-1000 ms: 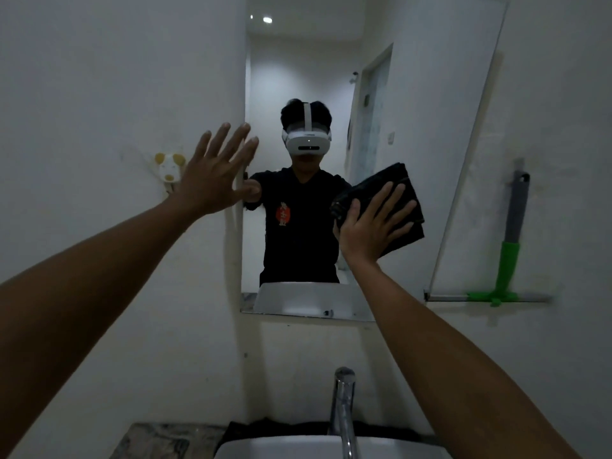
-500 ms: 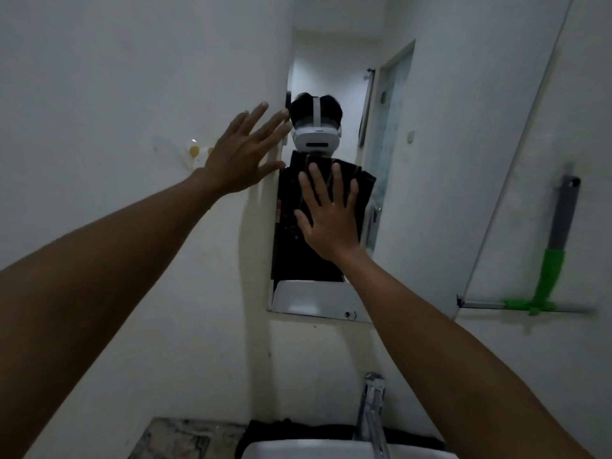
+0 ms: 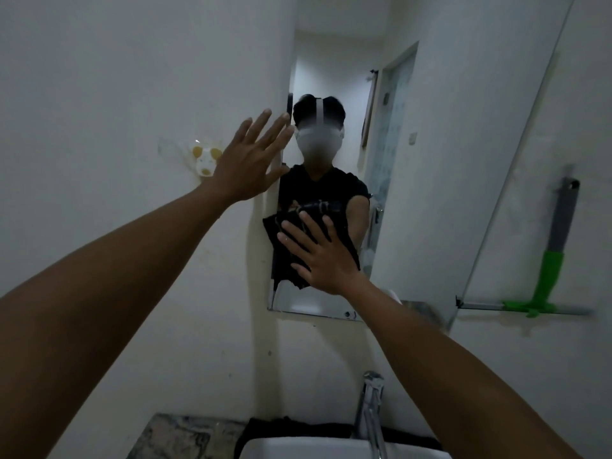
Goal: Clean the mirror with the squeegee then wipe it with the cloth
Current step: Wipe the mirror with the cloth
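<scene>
A frameless wall mirror (image 3: 447, 144) hangs ahead and reflects a person in a black shirt. My right hand (image 3: 319, 256) presses a black cloth (image 3: 281, 246) flat against the mirror's lower left part, fingers spread over it. My left hand (image 3: 250, 162) rests open-palmed on the wall at the mirror's left edge, its fingertips touching that edge. The squeegee (image 3: 551, 256), with a grey and green handle, hangs on the wall to the right of the mirror, blade at the bottom, away from both hands.
A chrome tap (image 3: 371, 405) and a white sink (image 3: 331, 450) sit below the mirror. A marbled counter (image 3: 178, 437) lies left of the sink. A small white and yellow hook (image 3: 205, 159) sticks to the wall beside my left hand.
My right hand has slid the cloth from the mirror's middle to its left part, then down towards the lower left. My left hand has stayed at the mirror's left edge.
</scene>
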